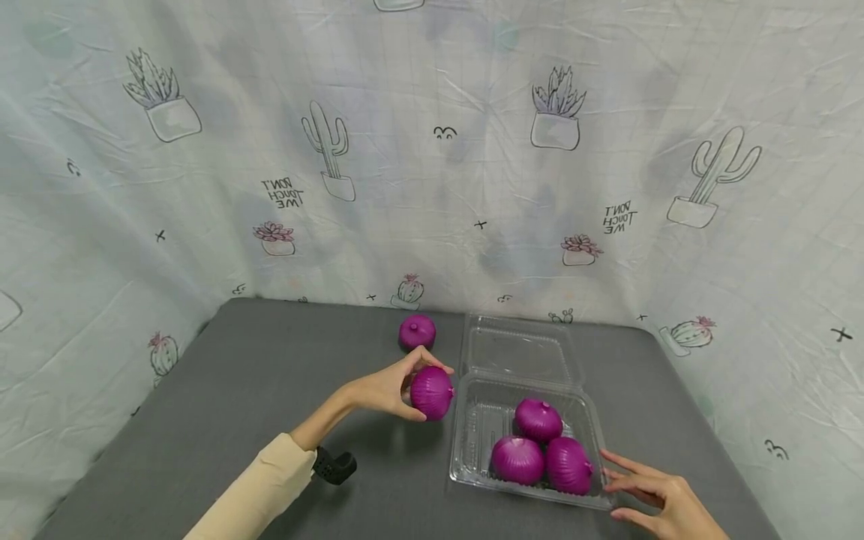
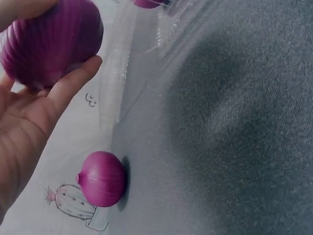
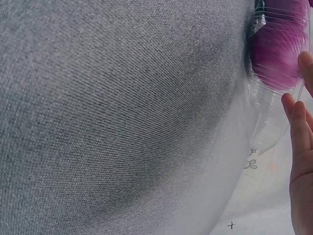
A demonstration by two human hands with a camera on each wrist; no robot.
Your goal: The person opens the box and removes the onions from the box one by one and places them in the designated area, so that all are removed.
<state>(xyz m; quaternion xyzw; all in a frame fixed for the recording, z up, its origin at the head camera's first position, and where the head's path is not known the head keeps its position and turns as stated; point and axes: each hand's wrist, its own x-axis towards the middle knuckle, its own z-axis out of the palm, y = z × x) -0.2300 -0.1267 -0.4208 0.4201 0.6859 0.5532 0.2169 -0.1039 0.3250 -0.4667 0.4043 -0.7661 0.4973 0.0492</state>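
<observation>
My left hand (image 1: 391, 386) grips a purple onion (image 1: 432, 393) between thumb and fingers, raised over the table just left of a clear plastic clamshell box (image 1: 475, 435). In the left wrist view the held onion (image 2: 54, 41) shows its ribbed skin. Three more purple onions lie inside the box: one at the back (image 1: 538, 419), one front left (image 1: 517, 460) and one front right (image 1: 569, 465). Beside the box's right wall is my right hand (image 1: 664, 495), fingers extended, fingertips at the rim. The right wrist view shows these fingers by the clear wall, with an onion (image 3: 276, 56) behind it.
Another purple onion (image 1: 417, 332) stands on the grey table (image 1: 304, 360), behind my left hand. The box's lid (image 1: 520, 351) lies folded back toward the rear. A white cloth (image 1: 418, 180) printed with cacti hangs around the table. A black strap (image 1: 334, 466) is on my left wrist.
</observation>
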